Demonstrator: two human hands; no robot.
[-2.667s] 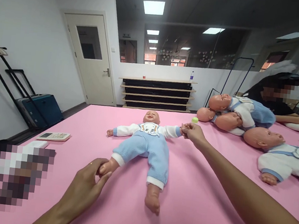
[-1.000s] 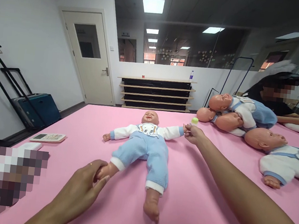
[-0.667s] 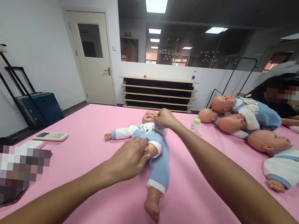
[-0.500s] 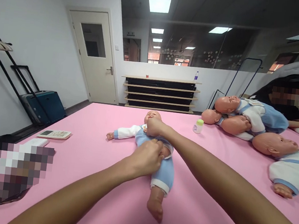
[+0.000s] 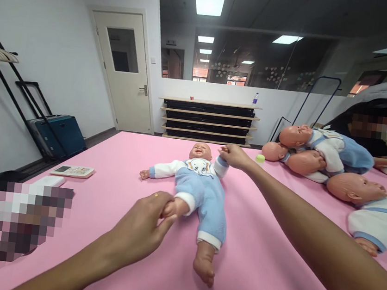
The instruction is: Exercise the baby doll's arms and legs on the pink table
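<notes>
Here, left hand (image 5: 142, 225) grips doll (image 5: 198, 190) foot; right hand (image 5: 232, 156) apparently its wrist.

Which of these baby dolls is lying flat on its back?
The doll in the middle, held by both hands; the other dolls lie heaped at the right.

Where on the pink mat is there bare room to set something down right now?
Bare pink mat lies between the doll and the remote at the left edge, and near the camera between the doll's foot and the right forearm. The right side is crowded with the pile of dolls. The left hand and right hand grip the doll.
</notes>
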